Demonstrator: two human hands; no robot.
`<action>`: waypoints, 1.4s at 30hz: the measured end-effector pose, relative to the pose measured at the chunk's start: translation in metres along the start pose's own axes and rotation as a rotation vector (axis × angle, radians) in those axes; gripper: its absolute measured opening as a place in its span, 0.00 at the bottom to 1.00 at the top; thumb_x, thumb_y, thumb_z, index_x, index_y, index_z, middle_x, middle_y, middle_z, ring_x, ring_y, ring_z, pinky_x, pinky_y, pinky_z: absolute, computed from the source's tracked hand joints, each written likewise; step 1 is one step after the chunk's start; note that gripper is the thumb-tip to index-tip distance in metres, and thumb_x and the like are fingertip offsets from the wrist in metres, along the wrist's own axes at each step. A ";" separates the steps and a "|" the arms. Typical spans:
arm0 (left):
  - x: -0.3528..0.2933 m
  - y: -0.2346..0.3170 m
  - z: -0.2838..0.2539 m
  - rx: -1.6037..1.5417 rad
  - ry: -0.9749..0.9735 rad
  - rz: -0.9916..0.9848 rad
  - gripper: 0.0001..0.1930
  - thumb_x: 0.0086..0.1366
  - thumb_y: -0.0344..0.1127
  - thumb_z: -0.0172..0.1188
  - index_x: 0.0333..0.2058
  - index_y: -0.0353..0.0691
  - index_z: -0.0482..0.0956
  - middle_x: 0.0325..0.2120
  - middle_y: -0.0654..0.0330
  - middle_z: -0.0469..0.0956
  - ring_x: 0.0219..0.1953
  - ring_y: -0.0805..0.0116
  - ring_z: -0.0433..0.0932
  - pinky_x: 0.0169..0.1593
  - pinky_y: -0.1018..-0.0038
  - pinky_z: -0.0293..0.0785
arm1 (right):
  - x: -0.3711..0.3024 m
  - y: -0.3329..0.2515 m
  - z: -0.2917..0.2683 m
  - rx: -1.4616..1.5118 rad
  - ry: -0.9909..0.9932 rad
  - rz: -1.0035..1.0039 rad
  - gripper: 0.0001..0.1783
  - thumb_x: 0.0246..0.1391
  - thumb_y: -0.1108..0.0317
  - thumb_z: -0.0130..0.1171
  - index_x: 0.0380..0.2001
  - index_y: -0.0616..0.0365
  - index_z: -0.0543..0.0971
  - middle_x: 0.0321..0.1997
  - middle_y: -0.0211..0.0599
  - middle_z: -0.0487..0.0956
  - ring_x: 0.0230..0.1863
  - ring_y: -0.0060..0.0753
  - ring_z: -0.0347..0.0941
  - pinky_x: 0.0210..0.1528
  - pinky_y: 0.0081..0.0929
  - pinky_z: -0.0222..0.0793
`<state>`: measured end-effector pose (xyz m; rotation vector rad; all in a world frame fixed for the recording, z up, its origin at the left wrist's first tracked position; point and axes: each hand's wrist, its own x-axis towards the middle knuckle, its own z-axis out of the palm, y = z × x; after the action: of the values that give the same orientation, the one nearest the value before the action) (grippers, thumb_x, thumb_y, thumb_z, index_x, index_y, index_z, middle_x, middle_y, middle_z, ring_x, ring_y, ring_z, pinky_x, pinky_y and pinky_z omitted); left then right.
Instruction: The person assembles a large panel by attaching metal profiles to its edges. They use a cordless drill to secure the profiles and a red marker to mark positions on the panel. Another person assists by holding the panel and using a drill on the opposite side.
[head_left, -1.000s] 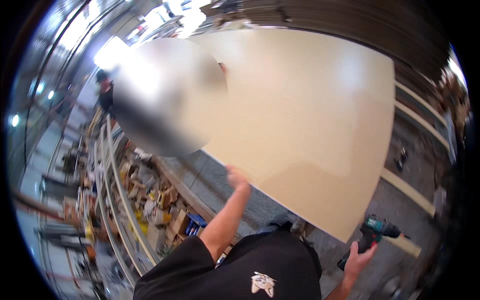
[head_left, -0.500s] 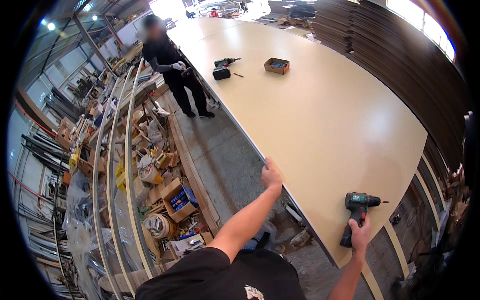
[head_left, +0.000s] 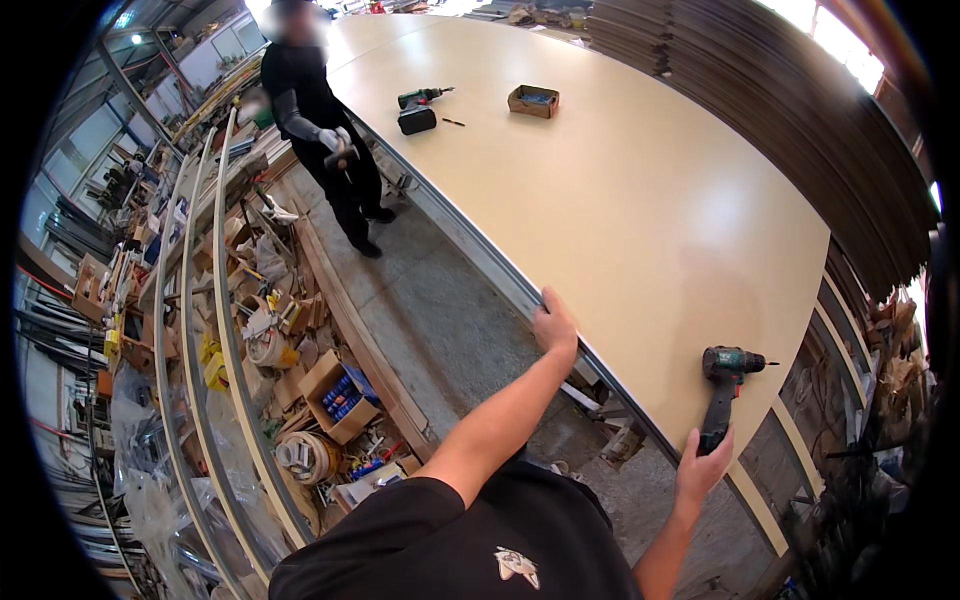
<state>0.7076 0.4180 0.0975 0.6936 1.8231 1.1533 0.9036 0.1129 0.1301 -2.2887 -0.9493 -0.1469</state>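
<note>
The left hand (head_left: 556,326) lay on the panel (head_left: 610,210) at left, grip unclear; the right hand (head_left: 704,468) pinched the near drill (head_left: 722,388) by its base.

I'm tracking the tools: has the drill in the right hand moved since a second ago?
Yes. Judged against the panel, the drill in the right hand has come inward, from beyond the panel's end edge to over its top.

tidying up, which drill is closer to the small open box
The far drill, beside the small dark rod; the near drill, at the right hand, is well away from the box.
</note>
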 end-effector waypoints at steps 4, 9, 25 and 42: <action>0.019 -0.037 -0.002 -0.105 -0.216 0.126 0.39 0.72 0.68 0.48 0.45 0.28 0.79 0.41 0.41 0.82 0.48 0.44 0.80 0.54 0.56 0.72 | -0.016 -0.002 0.011 -0.167 0.115 -0.004 0.44 0.59 0.55 0.66 0.71 0.67 0.61 0.71 0.62 0.64 0.72 0.64 0.59 0.72 0.53 0.54; -0.004 -0.039 -0.024 -0.146 -0.438 0.066 0.40 0.72 0.69 0.46 0.45 0.28 0.79 0.41 0.39 0.82 0.49 0.42 0.80 0.57 0.56 0.70 | -0.017 -0.071 0.015 -0.344 0.042 -0.345 0.48 0.50 0.54 0.72 0.69 0.66 0.64 0.73 0.62 0.61 0.74 0.65 0.55 0.74 0.57 0.52; 0.125 -0.231 -0.228 0.219 -0.190 -0.410 0.30 0.74 0.59 0.45 0.42 0.35 0.82 0.43 0.40 0.82 0.49 0.36 0.80 0.52 0.47 0.74 | 0.064 -0.226 0.175 -0.457 -0.400 -0.858 0.64 0.33 0.54 0.82 0.69 0.75 0.60 0.71 0.73 0.61 0.73 0.70 0.56 0.75 0.56 0.52; 0.047 -0.422 -0.319 0.050 0.150 -0.790 0.30 0.75 0.58 0.49 0.38 0.28 0.78 0.36 0.35 0.80 0.44 0.32 0.78 0.48 0.51 0.70 | 0.066 -0.231 0.184 -0.601 -0.436 -0.777 0.70 0.38 0.46 0.82 0.74 0.70 0.52 0.77 0.64 0.54 0.79 0.62 0.48 0.79 0.50 0.45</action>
<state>0.4007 0.1388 -0.2336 -0.1168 1.9744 0.6349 0.7730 0.3859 0.1284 -2.3635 -2.2495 -0.2971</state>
